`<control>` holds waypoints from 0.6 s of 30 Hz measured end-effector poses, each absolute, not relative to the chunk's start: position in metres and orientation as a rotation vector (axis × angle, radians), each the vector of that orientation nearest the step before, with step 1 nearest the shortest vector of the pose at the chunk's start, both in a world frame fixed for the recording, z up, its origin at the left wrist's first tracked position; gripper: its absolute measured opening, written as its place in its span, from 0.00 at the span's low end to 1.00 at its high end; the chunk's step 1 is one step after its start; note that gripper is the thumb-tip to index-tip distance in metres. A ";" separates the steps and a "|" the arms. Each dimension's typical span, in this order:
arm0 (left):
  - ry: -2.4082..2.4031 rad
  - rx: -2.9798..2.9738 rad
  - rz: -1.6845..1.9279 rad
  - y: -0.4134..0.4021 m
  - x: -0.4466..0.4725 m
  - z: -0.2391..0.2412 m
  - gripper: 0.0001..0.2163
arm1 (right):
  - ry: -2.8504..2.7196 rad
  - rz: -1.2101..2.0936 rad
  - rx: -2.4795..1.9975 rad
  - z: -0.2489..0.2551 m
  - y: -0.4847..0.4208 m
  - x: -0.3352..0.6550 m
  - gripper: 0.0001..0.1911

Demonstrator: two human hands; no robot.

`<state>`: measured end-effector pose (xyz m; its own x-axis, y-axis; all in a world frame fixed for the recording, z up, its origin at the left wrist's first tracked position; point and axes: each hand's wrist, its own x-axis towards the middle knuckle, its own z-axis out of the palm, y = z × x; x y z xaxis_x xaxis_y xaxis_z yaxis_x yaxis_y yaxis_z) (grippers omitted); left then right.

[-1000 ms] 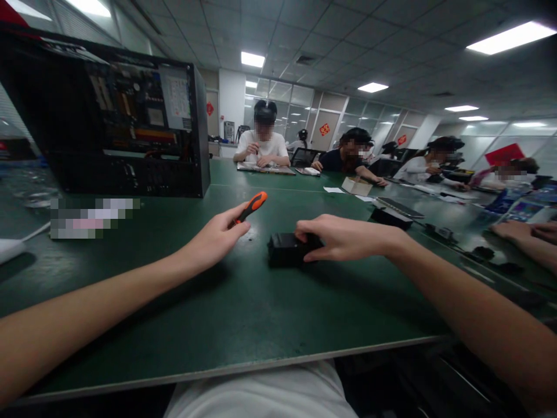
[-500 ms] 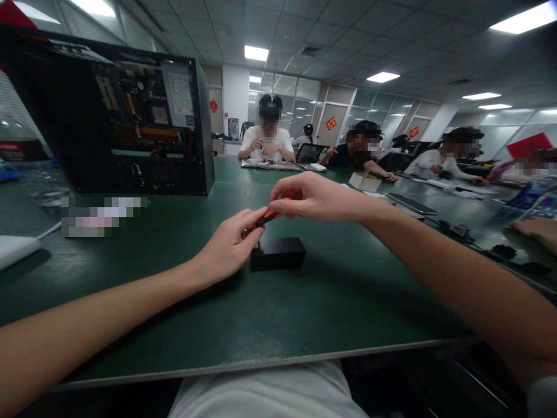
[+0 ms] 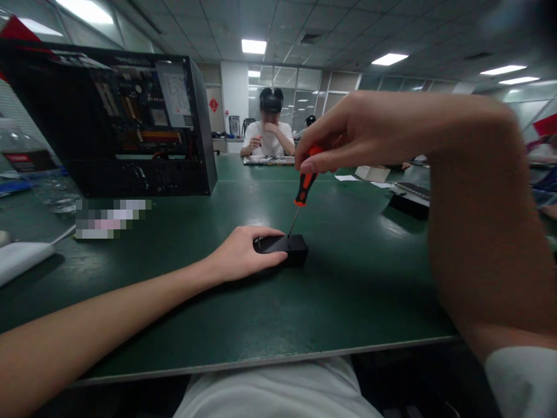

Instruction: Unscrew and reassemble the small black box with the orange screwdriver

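A small black rectangular box (image 3: 297, 251) lies on the green table (image 3: 243, 325). My left hand (image 3: 243, 252) grips its left part, thumb along the near side and fingers on the far side. My right hand (image 3: 343, 136) is closed around the handle of an orange and black screwdriver (image 3: 305, 187), held above the box. The screwdriver tilts slightly, with its thin metal shaft pointing down and its tip at the top face of the box. Whether a screw sits under the tip is too small to make out.
An open black computer case (image 3: 202, 125) stands at the left, with a plastic bottle (image 3: 26, 157) beside it. A white object (image 3: 24, 258) lies at the left edge. Across the table sits a person (image 3: 270, 130). A small open carton (image 3: 372, 173) and a black item (image 3: 409, 204) are at the right.
My left hand has gone from the screwdriver down onto the box. My right hand has raised and turned the screwdriver from slanting between both hands to pointing down at the box.
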<state>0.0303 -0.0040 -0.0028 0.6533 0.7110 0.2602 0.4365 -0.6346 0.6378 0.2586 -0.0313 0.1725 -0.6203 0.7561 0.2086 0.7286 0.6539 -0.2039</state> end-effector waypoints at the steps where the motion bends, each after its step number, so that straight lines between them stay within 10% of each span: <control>1: 0.883 2.337 0.680 -0.004 0.028 -0.003 0.21 | -2.584 0.171 -1.182 0.172 -0.034 0.255 0.16; 18: 0.859 2.361 0.707 -0.006 0.020 -0.006 0.22 | -2.751 -0.055 -0.989 0.171 -0.036 0.248 0.27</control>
<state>0.0202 -0.0060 -0.0063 0.6615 0.6920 0.2891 0.4173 -0.6600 0.6247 0.2484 -0.0364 0.1710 -0.7501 0.6251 0.2161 0.6333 0.7730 -0.0379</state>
